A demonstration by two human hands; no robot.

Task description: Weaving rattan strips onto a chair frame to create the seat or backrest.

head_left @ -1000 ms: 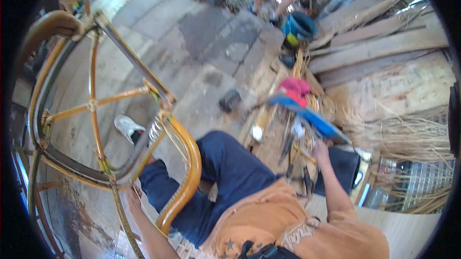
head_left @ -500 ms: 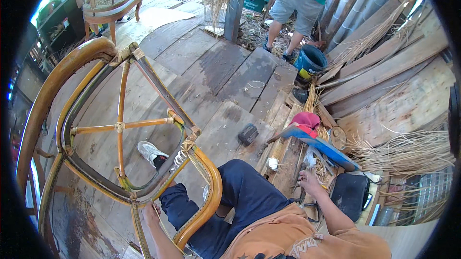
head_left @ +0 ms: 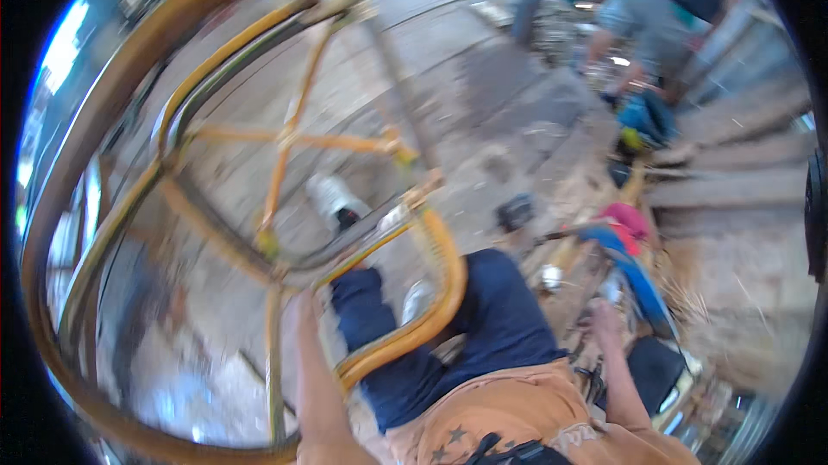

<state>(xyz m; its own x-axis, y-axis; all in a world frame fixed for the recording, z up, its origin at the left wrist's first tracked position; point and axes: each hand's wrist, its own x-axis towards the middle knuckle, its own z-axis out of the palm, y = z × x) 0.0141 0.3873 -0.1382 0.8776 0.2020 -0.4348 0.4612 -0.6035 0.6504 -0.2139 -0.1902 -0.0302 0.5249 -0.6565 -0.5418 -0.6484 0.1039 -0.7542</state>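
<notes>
A rattan chair frame point(head_left: 445, 262) with curved poles and bound joints leans over my lap and fills the left side of the view. My left hand point(head_left: 302, 314) is at a lower joint of it, closed about the pole, though blur softens the fingers. Over to the right, my right hand point(head_left: 605, 320) is low among the clutter beside a blue board point(head_left: 640, 279). Motion smears its fingers, so what they hold, if anything, cannot be made out. A black case point(head_left: 653, 372) lies next to that forearm.
A dark block point(head_left: 515, 213) sits on the plank floor point(head_left: 483, 111) ahead of my knees. A pink cloth item point(head_left: 627, 222) lies beyond the blue board. Farther back are a blue bucket point(head_left: 647, 118) and a person point(head_left: 660, 29) standing. Boards point(head_left: 724, 154) lean at the right.
The whole view has swung left, shifting the scene rightward and blurring it. My left hand stays at the chair frame's joint; my right hand stays by the blue board.
</notes>
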